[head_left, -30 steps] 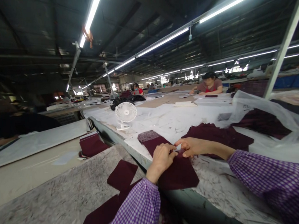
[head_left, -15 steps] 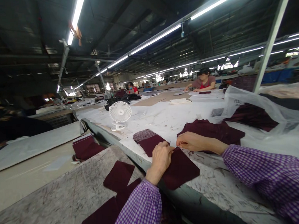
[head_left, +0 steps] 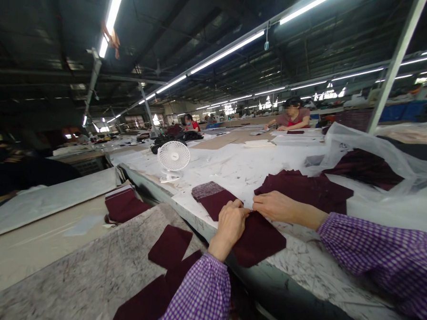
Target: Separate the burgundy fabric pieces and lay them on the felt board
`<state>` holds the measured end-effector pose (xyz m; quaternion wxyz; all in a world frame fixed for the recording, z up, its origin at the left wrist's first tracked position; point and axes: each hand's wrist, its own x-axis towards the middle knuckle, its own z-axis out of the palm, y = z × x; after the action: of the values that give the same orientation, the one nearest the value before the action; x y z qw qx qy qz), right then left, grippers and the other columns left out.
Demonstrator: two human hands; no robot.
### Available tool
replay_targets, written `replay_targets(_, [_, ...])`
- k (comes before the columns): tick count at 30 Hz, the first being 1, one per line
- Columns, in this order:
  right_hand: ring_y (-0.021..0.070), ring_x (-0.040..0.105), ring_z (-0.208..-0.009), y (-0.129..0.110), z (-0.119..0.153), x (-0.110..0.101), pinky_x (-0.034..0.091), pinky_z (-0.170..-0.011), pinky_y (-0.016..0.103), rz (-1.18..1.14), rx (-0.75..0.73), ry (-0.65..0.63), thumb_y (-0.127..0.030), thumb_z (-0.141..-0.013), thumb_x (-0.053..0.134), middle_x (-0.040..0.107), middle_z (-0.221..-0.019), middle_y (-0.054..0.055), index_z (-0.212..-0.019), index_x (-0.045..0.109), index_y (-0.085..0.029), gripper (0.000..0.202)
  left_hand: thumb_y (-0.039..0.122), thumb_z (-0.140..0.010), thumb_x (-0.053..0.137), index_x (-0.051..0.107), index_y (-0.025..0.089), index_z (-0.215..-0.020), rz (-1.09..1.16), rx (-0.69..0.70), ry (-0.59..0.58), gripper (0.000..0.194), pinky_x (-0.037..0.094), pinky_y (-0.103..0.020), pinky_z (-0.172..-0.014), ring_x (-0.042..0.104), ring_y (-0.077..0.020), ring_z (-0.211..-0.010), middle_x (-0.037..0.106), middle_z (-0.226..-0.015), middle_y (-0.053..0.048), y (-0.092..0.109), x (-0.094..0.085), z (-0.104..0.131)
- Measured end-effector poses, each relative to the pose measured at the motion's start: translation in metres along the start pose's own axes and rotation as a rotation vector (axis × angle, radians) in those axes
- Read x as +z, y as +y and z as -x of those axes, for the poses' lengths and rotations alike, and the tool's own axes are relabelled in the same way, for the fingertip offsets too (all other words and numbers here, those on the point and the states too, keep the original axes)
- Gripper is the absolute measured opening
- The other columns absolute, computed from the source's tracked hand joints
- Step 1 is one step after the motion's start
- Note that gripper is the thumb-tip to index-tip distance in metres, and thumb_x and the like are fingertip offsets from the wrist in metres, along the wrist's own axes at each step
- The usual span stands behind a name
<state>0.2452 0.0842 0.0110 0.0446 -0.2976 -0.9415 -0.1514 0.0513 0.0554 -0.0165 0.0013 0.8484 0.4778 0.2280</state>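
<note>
Both my hands meet at the top edge of a maroon fabric piece (head_left: 261, 241) that overhangs the near table edge. My left hand (head_left: 229, 225) pinches its upper left corner, fingers curled. My right hand (head_left: 273, 204) is closed at the same edge, its fingertips pressed together beside the left ones. Just beyond my left hand lies another maroon piece (head_left: 214, 200) with a speckled end. Behind my right hand spreads a pile of maroon pieces (head_left: 305, 186).
A white fan (head_left: 173, 156) stands on the white-covered table (head_left: 220, 165). Clear plastic (head_left: 328, 156) wraps more maroon fabric at the right. Maroon pieces (head_left: 169, 247) lie on the lower left surface. A person in red (head_left: 294, 119) leans over the far table.
The view has shifted slightly. My hands stay at the fabric edge, and the right fingers look a little straighter than before.
</note>
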Motion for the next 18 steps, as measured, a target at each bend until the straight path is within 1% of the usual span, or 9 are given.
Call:
replay_targets(3, [0.0208,0.057,-0.081,-0.003,0.006,0.010,0.044,-0.070,0.033,0.171,-0.076,0.022,-0.003,-0.084,0.045,0.061,-0.091,0.009,-0.091,0.063,-0.013,0.021,0.024,-0.092,0.045,0.072,0.028,-0.100,-0.018,0.020,-0.010,0.028,0.041,-0.029,-0.077,0.051,-0.0181,-0.085,0.059,-0.092,-0.003,0.000,-0.001,0.000])
replay_targets(5, [0.0232,0.057,-0.089,0.000,0.012,0.014,0.045,-0.078,0.037,0.202,-0.069,0.043,-0.002,-0.083,0.047,0.062,-0.095,0.011,-0.096,0.064,-0.013,0.024,0.023,-0.092,0.044,0.072,0.027,-0.098,-0.023,0.026,-0.012,0.029,0.041,-0.031,-0.078,0.050,-0.0191,-0.086,0.059,-0.093,-0.004,0.000,-0.001,0.000])
replay_targets(6, [0.0238,0.058,-0.091,0.002,0.014,0.014,0.045,-0.082,0.039,0.192,-0.040,0.048,-0.002,-0.082,0.047,0.062,-0.095,0.011,-0.097,0.065,-0.013,0.026,0.023,-0.092,0.043,0.072,0.027,-0.097,-0.023,0.026,-0.010,0.029,0.041,-0.031,-0.079,0.050,-0.0195,-0.087,0.059,-0.093,-0.004,0.000,-0.001,0.000])
replay_targets(8, [0.0233,0.059,-0.092,0.005,0.017,0.009,0.045,-0.086,0.040,0.111,0.058,0.066,-0.001,-0.081,0.046,0.063,-0.096,0.011,-0.098,0.067,-0.015,0.030,0.023,-0.092,0.043,0.073,0.026,-0.093,-0.017,0.028,-0.006,0.030,0.041,-0.032,-0.079,0.050,-0.0199,-0.087,0.059,-0.092,-0.005,0.001,-0.002,0.000])
replay_targets(10, [0.0215,0.060,-0.092,0.005,0.017,0.001,0.046,-0.085,0.036,-0.036,0.146,0.109,0.000,-0.080,0.042,0.063,-0.099,0.011,-0.101,0.067,-0.016,0.036,0.024,-0.092,0.043,0.073,0.026,-0.093,-0.011,0.034,-0.003,0.030,0.042,-0.032,-0.079,0.050,-0.0198,-0.086,0.059,-0.092,-0.005,0.003,-0.002,0.001])
replay_targets(11, [0.0207,0.061,-0.092,0.002,0.016,-0.003,0.047,-0.083,0.034,-0.117,0.163,0.133,0.000,-0.081,0.040,0.063,-0.102,0.011,-0.103,0.066,-0.016,0.037,0.023,-0.092,0.043,0.073,0.026,-0.093,-0.010,0.036,0.000,0.030,0.042,-0.032,-0.078,0.050,-0.0197,-0.085,0.059,-0.091,-0.005,0.003,-0.002,0.001])
replay_targets(14, [0.0200,0.061,-0.090,-0.012,0.010,-0.011,0.048,-0.080,0.031,-0.289,0.127,0.149,-0.005,-0.085,0.039,0.064,-0.104,0.011,-0.103,0.066,-0.015,0.034,0.022,-0.092,0.042,0.072,0.025,-0.096,-0.022,0.032,0.005,0.031,0.042,-0.032,-0.079,0.051,-0.0197,-0.085,0.059,-0.091,-0.006,0.005,-0.002,0.000])
replay_targets(16, [0.0203,0.062,-0.087,-0.020,0.007,-0.011,0.048,-0.080,0.032,-0.312,0.120,0.106,-0.007,-0.087,0.039,0.065,-0.097,0.011,-0.099,0.066,-0.014,0.030,0.022,-0.092,0.044,0.073,0.026,-0.096,-0.016,0.026,0.001,0.029,0.042,-0.032,-0.078,0.052,-0.0196,-0.085,0.060,-0.092,-0.005,0.003,-0.003,0.000])
replay_targets(18, [0.0205,0.062,-0.085,-0.024,0.007,-0.008,0.048,-0.078,0.033,-0.301,0.132,0.079,-0.008,-0.088,0.039,0.066,-0.093,0.011,-0.098,0.066,-0.013,0.030,0.023,-0.091,0.048,0.073,0.026,-0.094,0.032,0.034,-0.007,0.026,0.043,-0.030,-0.078,0.053,-0.0192,-0.086,0.061,-0.092,-0.004,-0.003,-0.005,0.001])
